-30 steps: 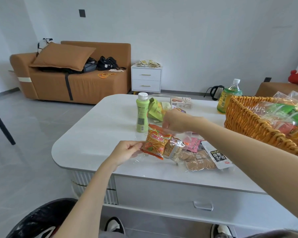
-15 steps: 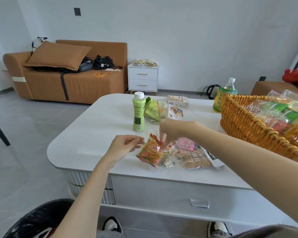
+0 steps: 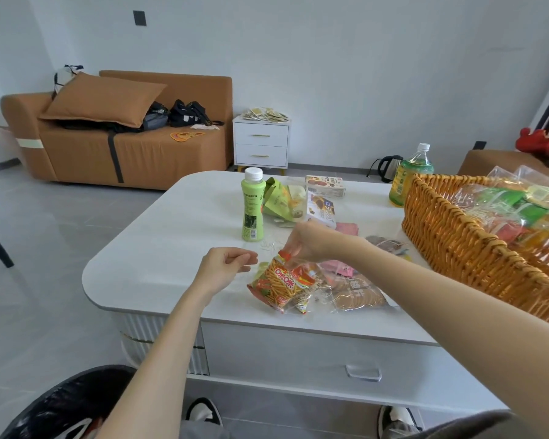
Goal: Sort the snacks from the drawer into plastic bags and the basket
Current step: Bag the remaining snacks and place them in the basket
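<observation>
**If the bag mouth slips, the packet snags**

While the right hand [image 3: 305,245] pinches the top of the orange snack packet [image 3: 282,285] near the table's [image 3: 171,236] front edge, the left hand [image 3: 225,267], fingers curled, seems to pinch the clear plastic bag [image 3: 268,246]. Losing that slippery film would close the mouth.

An orange-and-red printed foil snack packet [image 3: 282,285] is seen; a lime-green plastic bottle [image 3: 252,209] is capped in white; golden-orange weave marks the woven wicker basket [image 3: 457,236]; the smooth tabletop [image 3: 171,242] is white.
</observation>
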{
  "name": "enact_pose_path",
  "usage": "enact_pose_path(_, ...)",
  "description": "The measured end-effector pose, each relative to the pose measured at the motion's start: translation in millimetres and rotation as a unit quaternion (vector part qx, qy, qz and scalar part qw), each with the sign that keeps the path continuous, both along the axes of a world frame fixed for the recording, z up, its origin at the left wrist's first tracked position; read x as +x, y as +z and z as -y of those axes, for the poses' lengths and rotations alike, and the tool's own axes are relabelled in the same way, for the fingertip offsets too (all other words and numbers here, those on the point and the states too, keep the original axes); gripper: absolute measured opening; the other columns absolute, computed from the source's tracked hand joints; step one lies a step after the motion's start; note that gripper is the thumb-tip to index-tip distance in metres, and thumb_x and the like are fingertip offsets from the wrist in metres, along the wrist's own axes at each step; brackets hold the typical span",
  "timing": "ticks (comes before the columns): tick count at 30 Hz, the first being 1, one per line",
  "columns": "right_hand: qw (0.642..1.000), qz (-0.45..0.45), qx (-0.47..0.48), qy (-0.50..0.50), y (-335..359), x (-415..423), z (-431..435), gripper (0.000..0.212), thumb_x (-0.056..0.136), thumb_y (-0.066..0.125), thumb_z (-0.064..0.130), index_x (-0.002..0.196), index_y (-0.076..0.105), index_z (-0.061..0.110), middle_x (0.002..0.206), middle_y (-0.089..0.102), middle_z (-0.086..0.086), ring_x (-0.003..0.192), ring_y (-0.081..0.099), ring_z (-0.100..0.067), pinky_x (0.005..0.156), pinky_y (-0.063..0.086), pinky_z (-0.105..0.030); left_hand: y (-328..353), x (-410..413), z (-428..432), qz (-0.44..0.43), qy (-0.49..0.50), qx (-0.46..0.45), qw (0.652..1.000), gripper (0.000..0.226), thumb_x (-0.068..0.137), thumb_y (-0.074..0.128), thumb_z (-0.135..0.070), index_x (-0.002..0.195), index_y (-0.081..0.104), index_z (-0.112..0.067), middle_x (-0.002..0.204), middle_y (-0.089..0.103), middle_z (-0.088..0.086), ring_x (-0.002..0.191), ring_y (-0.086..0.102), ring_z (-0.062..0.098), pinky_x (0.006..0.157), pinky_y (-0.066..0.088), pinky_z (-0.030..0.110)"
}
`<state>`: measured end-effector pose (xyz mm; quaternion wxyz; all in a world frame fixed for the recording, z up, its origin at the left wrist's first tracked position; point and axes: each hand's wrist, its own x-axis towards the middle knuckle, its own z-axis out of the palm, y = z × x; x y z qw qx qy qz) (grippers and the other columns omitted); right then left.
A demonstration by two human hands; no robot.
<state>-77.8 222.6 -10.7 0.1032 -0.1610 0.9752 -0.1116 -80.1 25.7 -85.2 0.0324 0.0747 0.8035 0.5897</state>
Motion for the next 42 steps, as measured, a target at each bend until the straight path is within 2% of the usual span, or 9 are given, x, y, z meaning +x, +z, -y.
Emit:
enact_pose_path(9,0.947,-0.203,-0.230,-0.096,26.2,38.3,-42.7,0.019,0.089,0.065,0.014,0.106,0.075,0.016,0.093,0.070,0.009,0.077,0.061,0.001,0.069,0.043,0.000,6.2,2.5,-13.8,-0.053,0.054,-0.005,0.997,0.024,0.099,0.046,-0.009,0.098,0.068,-0.016,0.094,0.070,-0.008,0.096,0.063,0.014,0.078,0.043,0.018)
enact_pose_path(16,0.823,-0.324,-0.374,-0.279,-4.9,90.5,-107.9,0.009,0.090,0.064,0.022,0.095,0.072,0.023,0.081,0.068,0.016,0.073,0.061,0.001,0.063,0.045,-0.008,11.7,1.5,-35.3,-0.120,0.119,0.021,0.985,0.022,0.098,0.048,-0.011,0.087,0.064,-0.022,0.085,0.067,-0.010,0.087,0.064,0.017,0.085,0.048,0.033)
enact_pose_path(20,0.818,-0.275,-0.323,-0.389,-45.5,92.4,-154.6,0.020,0.090,0.061,0.015,0.108,0.069,0.012,0.092,0.069,0.002,0.077,0.058,-0.007,0.068,0.043,-0.017,12.3,-1.2,-41.0,-0.142,0.134,0.016,0.981,0.022,0.097,0.050,-0.011,0.085,0.063,-0.024,0.083,0.067,-0.008,0.086,0.065,0.021,0.084,0.048,0.034)
enact_pose_path(28,0.849,-0.087,-0.231,-0.466,-97.0,63.6,-189.7,0.054,0.097,0.052,0.031,0.143,0.038,0.008,0.142,0.048,-0.014,0.132,0.039,-0.034,0.103,0.033,-0.034,10.0,-10.4,-47.7,-0.145,0.118,0.032,0.982,0.016,0.096,0.051,-0.010,0.094,0.067,-0.008,0.090,0.071,0.005,0.088,0.067,0.022,0.093,0.050,0.041)
enact_pose_path(31,0.848,-0.039,-0.195,-0.491,-105.6,49.0,-197.8,0.067,0.088,0.060,0.051,0.136,0.044,0.008,0.136,0.053,-0.012,0.129,0.040,-0.034,0.101,0.033,-0.036,11.7,-11.1,-52.0,-0.152,0.107,0.037,0.982,0.016,0.097,0.052,-0.010,0.098,0.066,-0.006,0.088,0.070,0.005,0.084,0.066,0.016,0.091,0.050,0.035)
enact_pose_path(33,0.830,-0.029,-0.272,-0.486,-105.6,43.4,-201.4,0.050,0.080,0.074,0.041,0.115,0.061,0.007,0.119,0.065,-0.009,0.112,0.057,-0.027,0.098,0.045,-0.038,12.8,-11.7,-54.9,-0.158,0.104,0.035,0.981,0.016,0.097,0.052,-0.011,0.099,0.066,-0.005,0.086,0.070,0.002,0.082,0.066,0.013,0.087,0.050,0.031)
enact_pose_path(36,0.840,-0.073,-0.301,-0.445,-96.7,49.8,-198.5,0.037,0.071,0.084,0.024,0.100,0.066,0.010,0.102,0.066,-0.007,0.086,0.065,-0.020,0.083,0.053,-0.033,13.8,-13.1,-56.8,-0.159,0.105,0.031,0.981,0.016,0.097,0.052,-0.011,0.102,0.066,-0.005,0.086,0.069,0.000,0.082,0.065,0.008,0.080,0.048,0.022)
enact_pose_path(39,0.869,-0.228,-0.184,-0.399,-74.1,61.6,-187.2,0.041,0.079,0.076,0.026,0.114,0.061,0.012,0.112,0.046,-0.007,0.088,0.060,-0.029,0.075,0.045,-0.029,14.7,-12.3,-58.1,-0.157,0.106,0.040,0.981,0.017,0.097,0.052,-0.012,0.104,0.065,-0.004,0.089,0.070,0.004,0.082,0.065,0.006,0.077,0.046,0.017)
enact_pose_path(42,0.831,-0.339,-0.259,-0.357,-43.3,73.4,-170.5,0.054,0.078,0.078,0.022,0.125,0.052,0.015,0.117,0.049,-0.005,0.097,0.057,-0.024,0.078,0.049,-0.033,16.3,-11.6,-57.6,-0.149,0.102,0.053,0.982,0.018,0.097,0.051,-0.013,0.102,0.066,-0.006,0.089,0.070,0.002,0.083,0.065,0.008,0.074,0.046,0.015)
